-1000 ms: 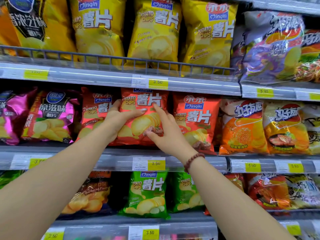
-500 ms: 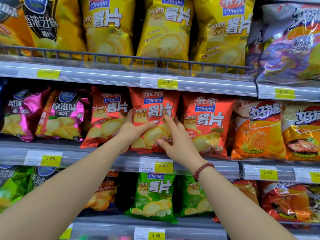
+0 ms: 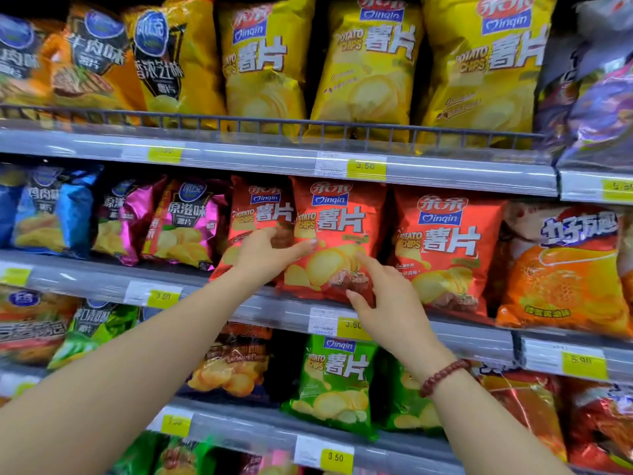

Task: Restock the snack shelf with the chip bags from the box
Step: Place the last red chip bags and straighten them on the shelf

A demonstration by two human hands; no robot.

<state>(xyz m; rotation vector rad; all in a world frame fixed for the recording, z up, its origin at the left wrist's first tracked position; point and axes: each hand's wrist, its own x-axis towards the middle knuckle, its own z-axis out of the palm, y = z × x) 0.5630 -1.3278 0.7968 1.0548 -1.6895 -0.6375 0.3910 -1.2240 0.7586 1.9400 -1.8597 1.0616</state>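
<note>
A red chip bag (image 3: pixel 337 217) stands upright on the middle shelf (image 3: pixel 267 308), between two other red bags of the same kind, one on its left (image 3: pixel 255 207) and one on its right (image 3: pixel 445 234). My left hand (image 3: pixel 265 257) grips its left edge, thumb across the front and fingers tucked between it and the left neighbour. My right hand (image 3: pixel 387 299) touches the lower front of the bag with a straight index finger and the thumb. The box is out of view.
Yellow chip bags (image 3: pixel 370 60) fill the upper shelf behind a wire rail (image 3: pixel 308 123). Pink (image 3: pixel 185 224) and blue (image 3: pixel 48 210) bags sit to the left, orange bags (image 3: pixel 565 269) to the right, green bags (image 3: pixel 334 382) on the shelf below. Yellow price tags line the shelf edges.
The view has shifted right and slightly up. My right hand has slid from the bag's right side down onto its lower front. My left hand stays on the bag's left edge.
</note>
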